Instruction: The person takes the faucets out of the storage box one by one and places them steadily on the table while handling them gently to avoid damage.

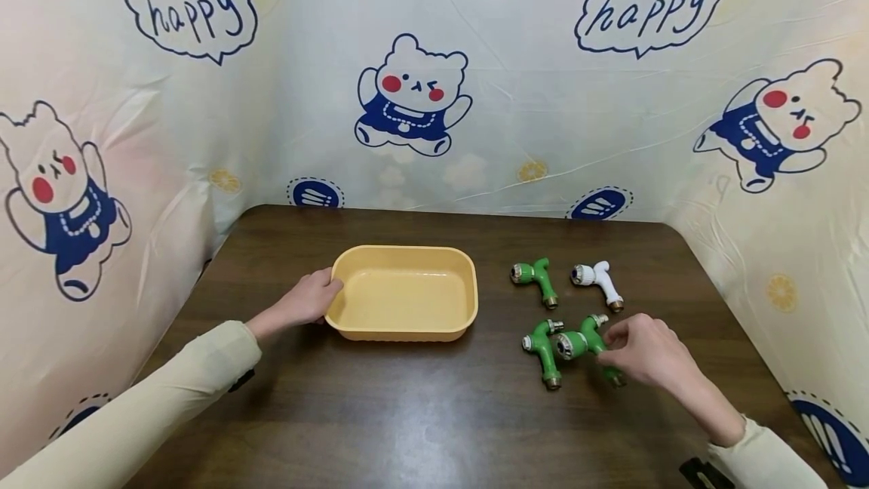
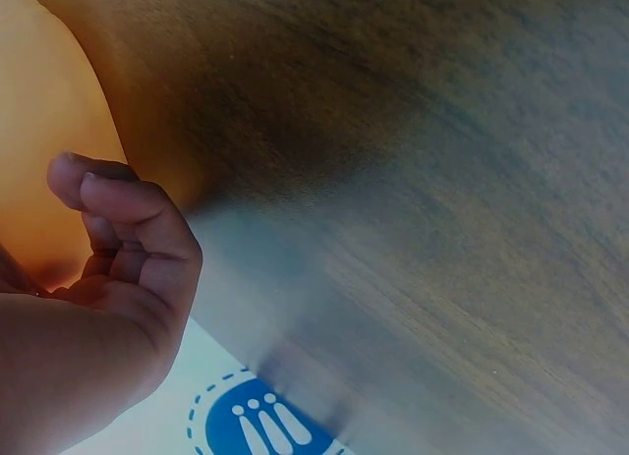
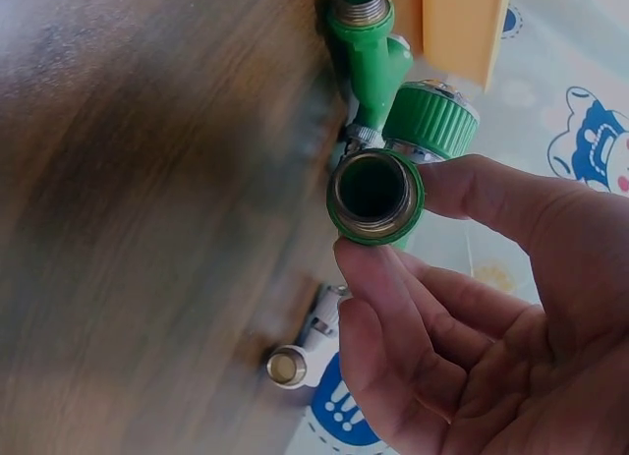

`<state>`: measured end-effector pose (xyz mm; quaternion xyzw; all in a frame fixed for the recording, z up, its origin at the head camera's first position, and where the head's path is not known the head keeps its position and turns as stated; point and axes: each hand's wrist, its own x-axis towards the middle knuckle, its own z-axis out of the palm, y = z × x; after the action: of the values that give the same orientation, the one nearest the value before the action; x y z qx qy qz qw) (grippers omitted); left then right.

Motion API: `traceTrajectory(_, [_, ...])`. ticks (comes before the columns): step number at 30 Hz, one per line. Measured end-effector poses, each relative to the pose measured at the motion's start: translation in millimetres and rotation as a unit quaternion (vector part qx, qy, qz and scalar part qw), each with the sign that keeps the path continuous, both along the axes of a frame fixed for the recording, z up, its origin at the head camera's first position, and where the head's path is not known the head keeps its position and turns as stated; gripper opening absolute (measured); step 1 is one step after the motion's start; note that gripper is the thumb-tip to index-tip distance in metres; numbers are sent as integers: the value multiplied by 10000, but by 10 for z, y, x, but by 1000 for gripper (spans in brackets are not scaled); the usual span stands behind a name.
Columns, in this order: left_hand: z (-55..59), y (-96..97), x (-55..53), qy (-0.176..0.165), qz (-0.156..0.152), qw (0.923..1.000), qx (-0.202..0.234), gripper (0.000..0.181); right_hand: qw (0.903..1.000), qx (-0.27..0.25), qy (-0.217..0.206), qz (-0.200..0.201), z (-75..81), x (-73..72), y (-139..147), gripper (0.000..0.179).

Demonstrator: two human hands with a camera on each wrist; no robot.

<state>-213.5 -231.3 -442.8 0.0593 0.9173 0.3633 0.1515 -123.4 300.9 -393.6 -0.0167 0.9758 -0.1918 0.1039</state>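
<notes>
A yellow plastic basin [image 1: 400, 300] rests on the table, with my left hand [image 1: 314, 296] gripping its left end. The left wrist view shows my curled left fingers [image 2: 142, 204] against the basin's outer wall. Over on the right, my right hand [image 1: 648, 349] pinches a green faucet [image 1: 592, 336] with a ribbed knob. Its threaded end [image 3: 375, 195] shows between thumb and fingers in the right wrist view. Beside it lies another green faucet [image 1: 543, 353]. Behind these are a third green faucet [image 1: 541, 281] and a white faucet [image 1: 600, 283].
The dark wooden table [image 1: 407, 421] carries all of these. A pale cloth [image 1: 516, 96] printed with bears and the word happy hangs around its back and sides. The basin stands to the left of the faucets.
</notes>
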Motion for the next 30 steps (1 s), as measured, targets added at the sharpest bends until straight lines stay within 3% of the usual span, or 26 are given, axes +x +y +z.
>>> traceTrajectory(21, [-72, -33, -9, -17, -21, 10000, 44, 37, 9998, -78, 25, -155, -101, 32, 133, 30])
traceTrajectory(30, [-49, -14, -9, -61, 1, 10000, 47, 37, 9997, -48, -23, -244, -141, 28, 235, 29])
